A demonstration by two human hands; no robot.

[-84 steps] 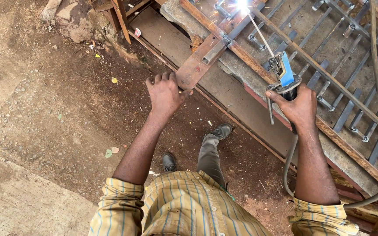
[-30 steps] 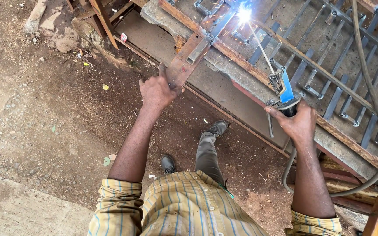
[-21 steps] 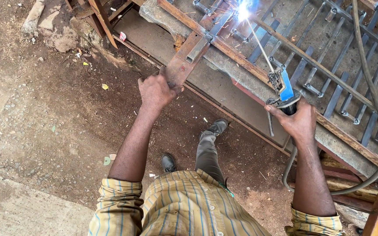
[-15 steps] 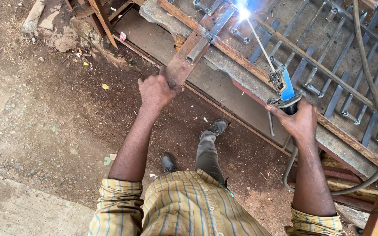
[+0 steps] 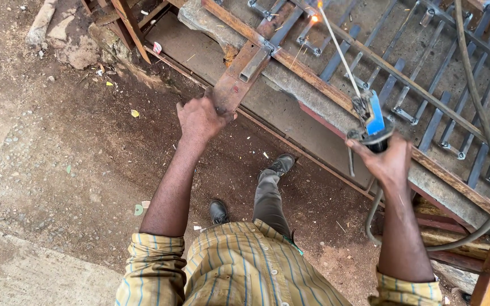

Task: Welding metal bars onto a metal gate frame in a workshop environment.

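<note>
i'm gripping the rusty steel bar (image 5: 239, 79) with my left hand (image 5: 199, 118) clenched round its near end, while my right hand (image 5: 389, 161) is clasping the electrode holder (image 5: 372, 119), its rod (image 5: 338, 51) glowing at the grille (image 5: 415, 73). i'm judging the bar could be slipping off the joint; both arms are reaching out straight.

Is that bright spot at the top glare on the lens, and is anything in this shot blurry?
Head view: even daylight, soft shadows; the glow sits at the rod tip, not lens glare; left hand slightly motion-blurred; right hand sharper.
</note>
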